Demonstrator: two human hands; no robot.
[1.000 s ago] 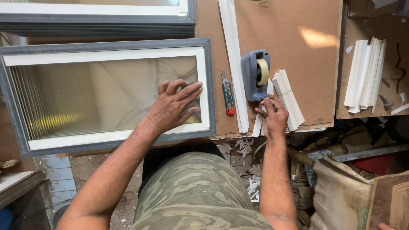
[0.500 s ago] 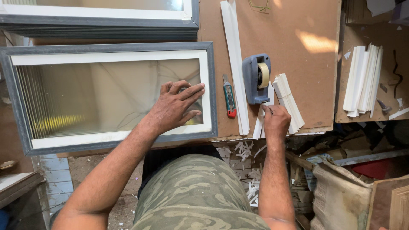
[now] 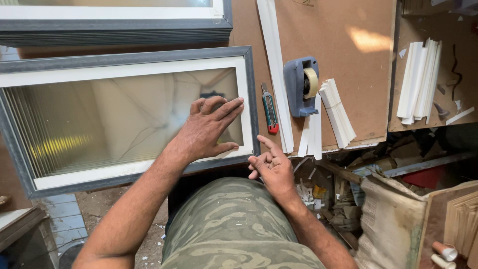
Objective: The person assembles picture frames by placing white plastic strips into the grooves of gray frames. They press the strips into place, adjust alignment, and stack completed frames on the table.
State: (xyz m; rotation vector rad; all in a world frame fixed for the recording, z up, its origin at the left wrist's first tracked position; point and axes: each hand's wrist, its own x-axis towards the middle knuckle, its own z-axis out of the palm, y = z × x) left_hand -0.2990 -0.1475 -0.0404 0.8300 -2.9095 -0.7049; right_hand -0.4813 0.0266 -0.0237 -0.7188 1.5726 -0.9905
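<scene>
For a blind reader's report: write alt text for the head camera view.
A person's left hand presses flat on a glazed grey frame lying on a brown workbench, while the right hand hovers empty near the bench edge. A tape dispenser, red utility knife and white strips lie beside.

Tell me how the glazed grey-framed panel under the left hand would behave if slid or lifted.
The glazed panel is probably stiff and heavy: thick grey frame, full glass pane. The left hand lies flat on smooth reflective glass, likely slippery and fragile. Its near edge seems to overhang the board, so it may tip.
</scene>
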